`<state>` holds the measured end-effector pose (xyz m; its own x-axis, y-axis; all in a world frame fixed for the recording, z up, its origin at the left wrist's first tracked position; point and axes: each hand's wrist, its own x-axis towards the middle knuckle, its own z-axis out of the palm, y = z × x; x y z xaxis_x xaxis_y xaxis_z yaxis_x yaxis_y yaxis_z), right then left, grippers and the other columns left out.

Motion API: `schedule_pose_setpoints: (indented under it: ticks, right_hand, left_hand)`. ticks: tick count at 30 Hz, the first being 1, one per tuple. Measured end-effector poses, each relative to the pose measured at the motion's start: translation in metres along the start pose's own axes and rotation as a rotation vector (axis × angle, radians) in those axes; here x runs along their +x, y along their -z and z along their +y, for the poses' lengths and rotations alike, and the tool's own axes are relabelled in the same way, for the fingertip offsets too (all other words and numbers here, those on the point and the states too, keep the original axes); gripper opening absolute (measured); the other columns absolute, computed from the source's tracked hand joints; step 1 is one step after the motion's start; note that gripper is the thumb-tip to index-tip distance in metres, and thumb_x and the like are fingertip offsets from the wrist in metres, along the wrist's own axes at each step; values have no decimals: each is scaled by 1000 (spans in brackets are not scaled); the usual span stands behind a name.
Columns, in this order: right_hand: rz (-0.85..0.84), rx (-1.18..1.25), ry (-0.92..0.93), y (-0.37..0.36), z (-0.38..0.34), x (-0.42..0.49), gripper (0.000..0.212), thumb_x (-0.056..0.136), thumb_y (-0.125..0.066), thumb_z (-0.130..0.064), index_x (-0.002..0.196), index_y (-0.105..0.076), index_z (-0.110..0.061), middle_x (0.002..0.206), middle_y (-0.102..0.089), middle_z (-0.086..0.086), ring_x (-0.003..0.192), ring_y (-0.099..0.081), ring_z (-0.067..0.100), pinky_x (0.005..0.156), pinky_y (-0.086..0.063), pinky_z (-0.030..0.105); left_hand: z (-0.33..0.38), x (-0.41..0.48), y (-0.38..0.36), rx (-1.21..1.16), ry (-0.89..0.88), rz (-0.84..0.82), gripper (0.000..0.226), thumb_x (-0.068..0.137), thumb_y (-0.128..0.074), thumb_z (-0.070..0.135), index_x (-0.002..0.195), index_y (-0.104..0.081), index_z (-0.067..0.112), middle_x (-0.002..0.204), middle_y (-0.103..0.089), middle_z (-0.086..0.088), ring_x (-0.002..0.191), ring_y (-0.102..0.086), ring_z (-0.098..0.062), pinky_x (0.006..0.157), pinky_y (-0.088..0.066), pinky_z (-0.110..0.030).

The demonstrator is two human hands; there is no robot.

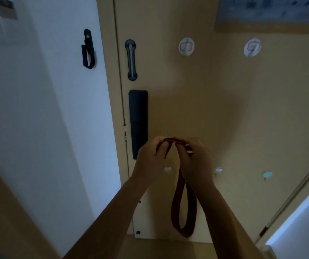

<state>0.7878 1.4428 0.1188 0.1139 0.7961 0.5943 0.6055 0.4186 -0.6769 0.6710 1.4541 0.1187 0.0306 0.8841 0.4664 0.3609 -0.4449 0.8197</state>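
Left hand (150, 157) and right hand (196, 161) pinch the red strap (175, 206) at its top; any slackened grip would likely drop the hanging loop.

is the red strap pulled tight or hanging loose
Hanging loose: the left hand and right hand pinch the strap at its top, and the rest droops in a loop below them.

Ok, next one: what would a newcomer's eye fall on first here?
The red strap, pinched at its top by the left hand and right hand mid-frame, its loop hanging down between the forearms. Behind them is a beige door with a tall black lock panel near its left edge and round stickers higher up.
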Motion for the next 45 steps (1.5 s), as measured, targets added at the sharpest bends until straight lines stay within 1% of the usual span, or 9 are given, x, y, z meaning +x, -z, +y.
schedule_pose_setpoints:
  ticks: [6, 13, 17, 21, 25, 31, 38, 40, 45]
  right_hand:
    - [46, 127, 63, -3, 30, 91, 16, 91, -54, -14, 101, -66, -12, 90, -57, -3, 75, -52, 1, 67, -39, 2]
    - [114, 332, 146, 13, 35, 207, 15, 87, -58, -13, 97, -68, -19, 87, -66, -10, 80, -60, -1, 75, -46, 14]
    - [144, 356, 285, 23, 27, 253, 19, 86, -58, -9, 94, -65, -25, 84, -64, -15, 77, -58, -7, 71, -42, 6]
    - [158, 388, 324, 28, 23, 292, 17, 87, -57, -8, 90, -65, -23, 82, -65, -12, 75, -59, -3, 72, -46, 12]
    - [113, 426, 348, 29, 19, 316, 21, 90, -52, -6, 81, -60, -23, 74, -61, -14, 67, -55, -7, 67, -43, 9]
    - [26, 382, 261, 26, 22, 341, 20, 91, -50, -9, 75, -58, -16, 75, -61, 2, 75, -55, 11, 72, -46, 30]
    - [-1, 241, 224, 27, 20, 354, 26, 88, -52, -10, 65, -58, -20, 63, -55, -8, 57, -49, 0, 55, -37, 14]
    - [26, 178, 238, 25, 18, 353, 19, 88, -53, -12, 71, -61, -16, 65, -56, -9, 62, -50, 3, 60, -38, 18]
    - [122, 174, 232, 19, 22, 348, 14, 82, -60, -13, 72, -53, -21, 66, -55, -11, 64, -52, 4, 61, -40, 21]
  left_hand:
    - [5, 89, -19, -48, -139, 100, 14, 95, -46, 15, 92, -59, 19, 78, -57, 14, 72, -54, 11, 65, -41, -6]
    - [39, 190, -35, -220, -191, 173, 24, 95, -47, 13, 82, -60, 30, 80, -62, 12, 72, -57, 8, 70, -47, -12]
    - [57, 234, -35, -256, -232, 215, 19, 94, -49, 10, 83, -62, 18, 77, -61, 10, 66, -56, 10, 65, -44, -7]
    - [71, 274, -29, -217, -247, 188, 17, 93, -49, 12, 83, -63, 14, 73, -60, 8, 64, -52, 6, 63, -41, -10]
    - [78, 300, -23, -177, -286, 155, 23, 96, -44, 13, 83, -60, 4, 76, -57, -3, 73, -50, -9, 69, -39, -22]
    - [72, 322, -21, -174, -278, 147, 29, 95, -46, 11, 68, -56, 15, 64, -54, 2, 51, -46, 5, 54, -38, -11]
    - [73, 332, -13, -120, -147, 99, 32, 94, -48, 13, 62, -54, 10, 40, -46, 11, 34, -37, 1, 38, -29, -11]
    - [78, 332, -9, -118, -99, 77, 29, 93, -49, 14, 66, -55, 7, 49, -48, 2, 31, -37, -1, 35, -29, -11]
    - [68, 334, -8, 88, -202, 147, 24, 90, -55, 18, 69, -64, 11, 59, -55, -1, 48, -45, -3, 55, -38, -25]
